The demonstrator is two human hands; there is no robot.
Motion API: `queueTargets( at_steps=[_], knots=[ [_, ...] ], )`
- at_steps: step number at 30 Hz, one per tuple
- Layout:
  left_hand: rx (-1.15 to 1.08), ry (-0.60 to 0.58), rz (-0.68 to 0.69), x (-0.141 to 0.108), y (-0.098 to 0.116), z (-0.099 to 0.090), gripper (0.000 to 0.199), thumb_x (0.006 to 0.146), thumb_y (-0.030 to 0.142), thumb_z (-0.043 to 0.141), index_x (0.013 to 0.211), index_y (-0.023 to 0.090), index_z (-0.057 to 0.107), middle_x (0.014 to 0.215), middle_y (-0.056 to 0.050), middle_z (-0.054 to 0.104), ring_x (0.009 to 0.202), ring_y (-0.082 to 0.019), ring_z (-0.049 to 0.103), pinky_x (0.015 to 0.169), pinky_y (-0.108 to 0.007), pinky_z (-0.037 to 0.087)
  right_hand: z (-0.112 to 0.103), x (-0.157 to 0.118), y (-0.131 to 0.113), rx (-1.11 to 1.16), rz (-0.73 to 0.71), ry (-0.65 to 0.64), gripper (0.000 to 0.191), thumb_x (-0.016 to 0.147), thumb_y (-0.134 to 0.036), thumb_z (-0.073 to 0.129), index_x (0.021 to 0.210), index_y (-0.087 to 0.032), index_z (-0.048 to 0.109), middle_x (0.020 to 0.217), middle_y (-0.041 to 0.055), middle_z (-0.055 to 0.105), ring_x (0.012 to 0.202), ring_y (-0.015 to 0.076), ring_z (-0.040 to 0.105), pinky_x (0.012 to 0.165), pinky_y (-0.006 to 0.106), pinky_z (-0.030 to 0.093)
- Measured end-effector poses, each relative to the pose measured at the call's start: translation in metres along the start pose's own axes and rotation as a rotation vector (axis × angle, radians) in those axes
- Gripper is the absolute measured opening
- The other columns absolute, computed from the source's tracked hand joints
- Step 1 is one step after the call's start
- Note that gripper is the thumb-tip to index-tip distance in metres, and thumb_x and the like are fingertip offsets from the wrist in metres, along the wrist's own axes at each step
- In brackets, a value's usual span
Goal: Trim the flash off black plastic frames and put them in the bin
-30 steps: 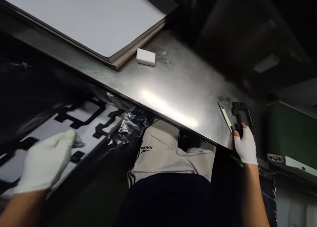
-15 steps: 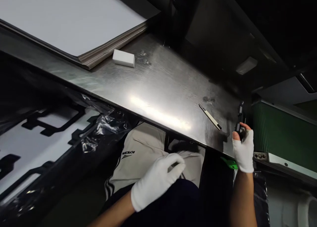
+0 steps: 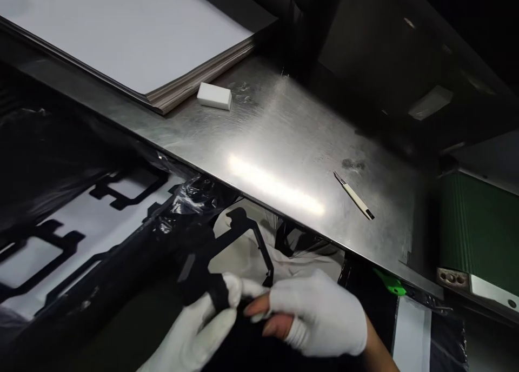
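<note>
Over my lap, my left hand, in a white glove, grips the lower end of a thin black frame-shaped part with a large opening and tabs. Close against its fingers is my right hand, gloved with the thumb and a fingertip bare. Those bare fingers are drawn together in a pinch beside the part; whatever lies between them is hidden. On the metal table beyond rests a cream-handled craft knife, its blade pointing away to the left.
A white block sits beside a thick stack of white sheets on the metal table. At left, more black frame parts lie on white sheet amid black plastic. A green conveyor belt stands right; a green tool is under the table edge.
My right hand has come back from the table's right end to my left hand. A black frame part now shows in my left hand, and the dark piece at the right end is gone.
</note>
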State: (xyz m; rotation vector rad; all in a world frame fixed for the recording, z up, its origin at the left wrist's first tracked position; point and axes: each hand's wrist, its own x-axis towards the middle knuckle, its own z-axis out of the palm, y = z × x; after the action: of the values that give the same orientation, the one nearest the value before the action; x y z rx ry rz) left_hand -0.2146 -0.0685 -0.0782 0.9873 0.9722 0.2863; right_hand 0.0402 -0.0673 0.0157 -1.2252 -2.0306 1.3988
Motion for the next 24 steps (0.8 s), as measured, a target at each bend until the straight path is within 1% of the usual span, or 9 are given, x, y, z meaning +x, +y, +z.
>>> queueTargets(
  at_steps=[1, 3, 5, 7, 10, 13, 16, 20, 24],
  knots=[
    [-0.004, 0.016, -0.019, -0.002, -0.006, -0.001, 0.046, 0.087, 0.081, 0.059, 0.089, 0.039, 0.076, 0.103, -0.005, 0.077, 0.117, -0.041, 0.069, 0.112, -0.057, 0.057, -0.010, -0.001, 0.006, -0.017, 0.067, 0.075, 0.039, 0.119, -0.054, 0.048, 0.124, -0.028, 0.077, 0.102, -0.0008, 0.081, 0.089, 0.0185, 0.077, 0.082, 0.030, 0.062],
    [-0.013, 0.002, -0.051, 0.000, -0.009, 0.001, 0.053, 0.090, 0.084, 0.058, 0.085, 0.033, 0.074, 0.101, -0.009, 0.077, 0.113, -0.040, 0.071, 0.111, -0.057, 0.056, -0.033, 0.001, 0.025, -0.167, 0.258, 0.355, 0.032, 0.117, -0.045, 0.050, 0.124, -0.028, 0.076, 0.104, 0.0010, 0.080, 0.089, 0.0206, 0.075, 0.081, 0.034, 0.060],
    [-0.045, -0.070, -0.089, 0.009, -0.004, 0.004, 0.059, 0.088, 0.088, 0.061, 0.084, 0.030, 0.068, 0.093, -0.010, 0.074, 0.107, -0.038, 0.072, 0.106, -0.054, 0.057, -0.060, 0.007, 0.054, -0.475, 0.477, 0.687, 0.029, 0.114, -0.036, 0.049, 0.127, -0.024, 0.072, 0.115, 0.0086, 0.076, 0.098, 0.0263, 0.071, 0.085, 0.039, 0.057],
    [-0.101, -0.168, -0.113, 0.021, 0.005, 0.009, 0.056, 0.085, 0.084, 0.068, 0.090, 0.029, 0.060, 0.085, -0.007, 0.069, 0.096, -0.035, 0.071, 0.096, -0.051, 0.058, -0.085, 0.013, 0.087, -0.801, 0.662, 0.837, 0.028, 0.109, -0.030, 0.050, 0.124, -0.017, 0.070, 0.122, 0.0173, 0.070, 0.104, 0.0321, 0.065, 0.088, 0.043, 0.051],
    [-0.125, -0.227, -0.143, 0.037, 0.019, 0.021, 0.040, 0.084, 0.058, 0.077, 0.094, 0.028, 0.053, 0.079, 0.000, 0.061, 0.084, -0.027, 0.066, 0.088, -0.044, 0.055, -0.105, 0.014, 0.123, -0.962, 0.770, 0.783, 0.025, 0.106, -0.030, 0.051, 0.116, -0.014, 0.068, 0.117, 0.0197, 0.066, 0.101, 0.0336, 0.059, 0.086, 0.043, 0.045],
    [-0.083, -0.246, -0.212, 0.046, 0.021, 0.035, 0.027, 0.081, 0.036, 0.075, 0.091, 0.026, 0.051, 0.076, 0.004, 0.056, 0.076, -0.020, 0.060, 0.077, -0.036, 0.050, -0.104, 0.002, 0.128, -0.955, 0.795, 0.765, 0.021, 0.106, -0.029, 0.050, 0.111, -0.015, 0.065, 0.115, 0.0198, 0.065, 0.100, 0.0337, 0.059, 0.084, 0.042, 0.043],
    [-0.057, -0.255, -0.234, 0.051, 0.011, 0.047, 0.024, 0.084, 0.036, 0.072, 0.086, 0.024, 0.051, 0.069, 0.006, 0.053, 0.066, -0.016, 0.054, 0.067, -0.031, 0.044, -0.096, -0.017, 0.115, -0.848, 0.917, 0.747, 0.016, 0.104, -0.029, 0.053, 0.109, -0.018, 0.063, 0.112, 0.0176, 0.066, 0.098, 0.0333, 0.063, 0.079, 0.040, 0.043],
    [-0.088, -0.211, -0.254, 0.056, 0.001, 0.059, 0.029, 0.082, 0.042, 0.073, 0.082, 0.024, 0.049, 0.071, 0.006, 0.049, 0.061, -0.015, 0.049, 0.057, -0.029, 0.042, -0.088, -0.048, 0.102, -0.710, 1.125, 0.792, 0.029, 0.104, -0.035, 0.055, 0.128, -0.020, 0.058, 0.108, 0.0134, 0.071, 0.096, 0.0341, 0.068, 0.073, 0.039, 0.041],
    [-0.027, -0.182, -0.230, 0.058, 0.005, 0.069, 0.021, 0.079, 0.036, 0.069, 0.077, 0.023, 0.052, 0.069, 0.004, 0.051, 0.063, -0.016, 0.049, 0.056, -0.029, 0.039, -0.085, -0.073, 0.098, -0.753, 1.116, 0.724, 0.028, 0.103, -0.039, 0.054, 0.124, -0.022, 0.061, 0.119, 0.0143, 0.071, 0.102, 0.0345, 0.068, 0.074, 0.039, 0.042]
  ],
)
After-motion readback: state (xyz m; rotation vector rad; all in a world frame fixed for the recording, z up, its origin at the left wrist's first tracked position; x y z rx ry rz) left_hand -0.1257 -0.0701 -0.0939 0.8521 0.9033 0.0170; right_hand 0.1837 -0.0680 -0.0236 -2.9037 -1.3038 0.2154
